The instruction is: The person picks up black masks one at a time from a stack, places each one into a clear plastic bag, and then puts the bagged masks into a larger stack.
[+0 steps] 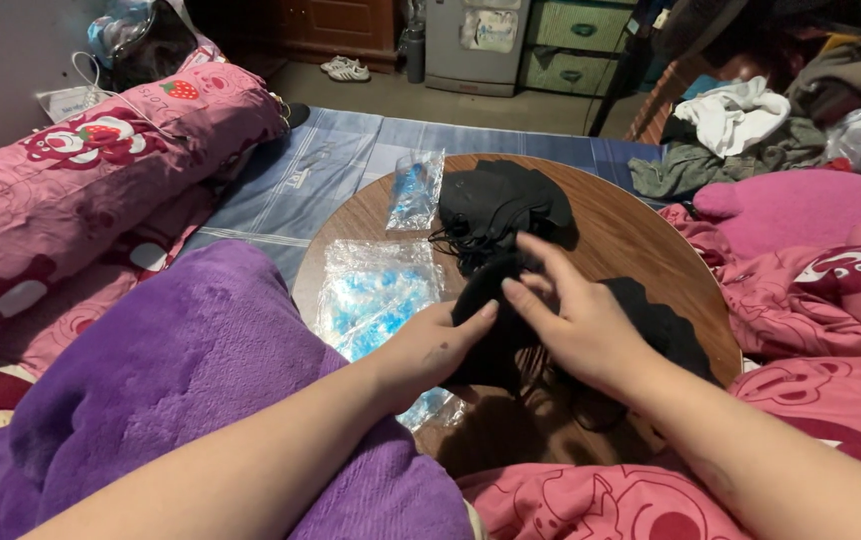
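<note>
My left hand grips the near edge of a black fabric piece with thin black cords, over a round wooden table. My right hand rests on the same black piece, fingers spread and pinching its top. A second black fabric item lies folded at the table's far side. More black fabric lies under my right wrist.
Two clear plastic bags with blue contents lie on the table's left: a large one and a small one. A purple blanket covers my lap. Pink strawberry-print bedding and piled clothes surround the table.
</note>
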